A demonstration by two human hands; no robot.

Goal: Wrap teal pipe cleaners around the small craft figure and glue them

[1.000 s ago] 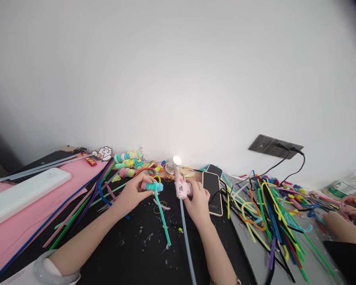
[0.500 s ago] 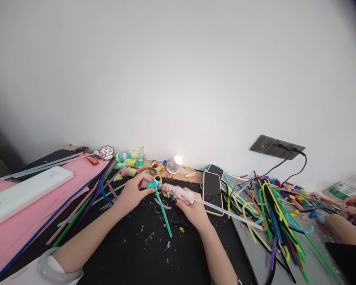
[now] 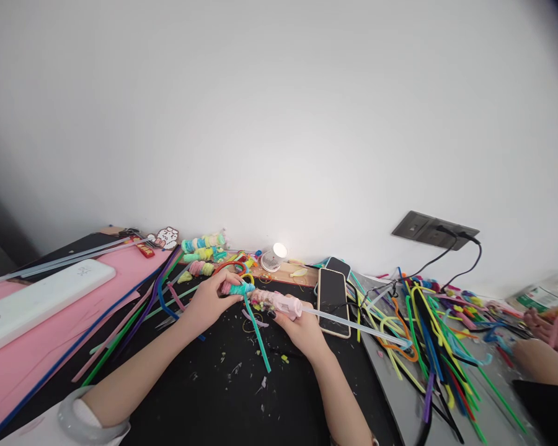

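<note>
The teal-and-pink fuzzy coil (image 3: 240,289) was above the middle of the black surface (image 3: 204,415), its loose teal strand (image 3: 259,337) trailing from the right end toward the wearer. The left hand (image 3: 210,299) had its grip pinching the coil from the left side. The front end of a pink glue gun (image 3: 286,305) was just beside the coil's right end; whether the two touched could not be told. The right hand (image 3: 304,331) had its grip closed around the glue gun, and a long translucent glue stick (image 3: 358,325) stuck out of the gun's back, pointing right. Beyond the hands, near the wall (image 3: 279,124), a small cup (image 3: 270,261) leaned at a tilt, with more striped coils (image 3: 203,243) to its left. A phone (image 3: 333,301) lay to the right of the right hand, partly over a second dark phone (image 3: 338,266). Farther left, a white oblong device (image 3: 46,303) lay on pink sheets (image 3: 134,269). On the right were many coloured pipe cleaners (image 3: 439,347), below a wall socket (image 3: 432,230) with two plugs in it. At the far right edge, another person's hand (image 3: 537,359) was near a pink loop.
</note>
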